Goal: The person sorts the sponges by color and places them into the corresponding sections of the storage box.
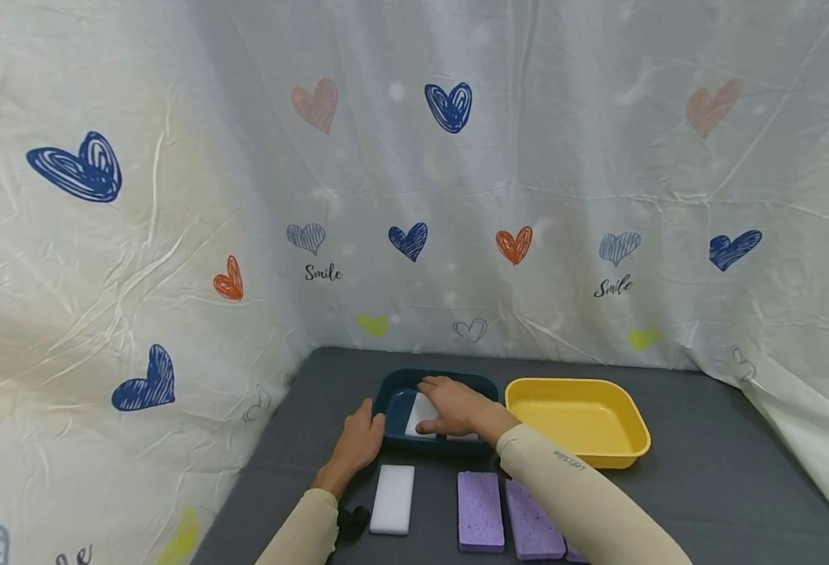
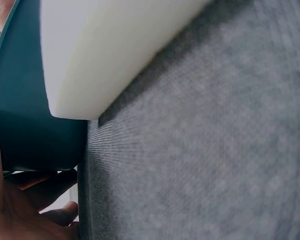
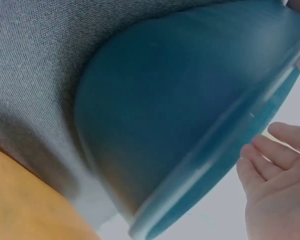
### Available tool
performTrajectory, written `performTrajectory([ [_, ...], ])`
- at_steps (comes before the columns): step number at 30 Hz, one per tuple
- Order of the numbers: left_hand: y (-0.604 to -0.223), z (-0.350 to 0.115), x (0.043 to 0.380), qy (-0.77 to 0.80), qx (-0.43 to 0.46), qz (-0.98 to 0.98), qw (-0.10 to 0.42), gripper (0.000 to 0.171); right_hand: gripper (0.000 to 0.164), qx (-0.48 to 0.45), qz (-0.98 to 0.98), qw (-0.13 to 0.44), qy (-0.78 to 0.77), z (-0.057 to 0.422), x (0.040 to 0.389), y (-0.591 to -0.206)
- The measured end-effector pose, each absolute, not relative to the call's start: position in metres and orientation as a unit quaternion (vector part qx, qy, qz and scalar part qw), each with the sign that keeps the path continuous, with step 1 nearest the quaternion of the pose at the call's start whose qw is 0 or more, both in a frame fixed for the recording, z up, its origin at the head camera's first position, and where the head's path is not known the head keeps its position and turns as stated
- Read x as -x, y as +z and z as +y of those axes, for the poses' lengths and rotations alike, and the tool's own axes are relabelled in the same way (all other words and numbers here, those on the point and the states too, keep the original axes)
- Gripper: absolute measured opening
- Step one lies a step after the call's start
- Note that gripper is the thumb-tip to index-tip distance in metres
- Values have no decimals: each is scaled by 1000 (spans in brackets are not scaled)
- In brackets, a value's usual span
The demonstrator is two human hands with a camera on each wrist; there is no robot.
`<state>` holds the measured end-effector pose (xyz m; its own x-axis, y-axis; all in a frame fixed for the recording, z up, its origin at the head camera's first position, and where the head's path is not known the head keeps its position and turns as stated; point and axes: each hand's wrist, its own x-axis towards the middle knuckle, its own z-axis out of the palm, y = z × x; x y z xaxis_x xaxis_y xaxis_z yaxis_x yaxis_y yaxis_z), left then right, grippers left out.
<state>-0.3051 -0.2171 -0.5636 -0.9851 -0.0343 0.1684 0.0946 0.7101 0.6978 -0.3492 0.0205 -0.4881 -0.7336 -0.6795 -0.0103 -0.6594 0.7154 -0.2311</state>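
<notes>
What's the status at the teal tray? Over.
Left hand at left end of teal tray; right hand open over it. White sponge inside, another white sponge in front. Nothing visibly blocking.

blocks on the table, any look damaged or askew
Nothing stands out: the white block, left purple block and middle purple block lie flat, undamaged where visible. The third purple block, barely showing beside the right sleeve, I can't judge.

Teal tray [image 3: 155, 100], right hand [image 3: 280, 185] at its rim [image 3: 196, 175], yellow tray [image 3: 30, 200], grey cloth [image 3: 30, 65]
</notes>
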Motion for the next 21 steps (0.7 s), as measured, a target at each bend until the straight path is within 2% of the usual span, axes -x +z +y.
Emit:
performTrajectory([
  [8,-562,-217,306,-388,17,-917,87,33,82,377,920,45,-100,19,341,-475],
  [21,-561,-216,306,-381,20,-920,91,28,82,427,903,10,-43,9,319,-467],
])
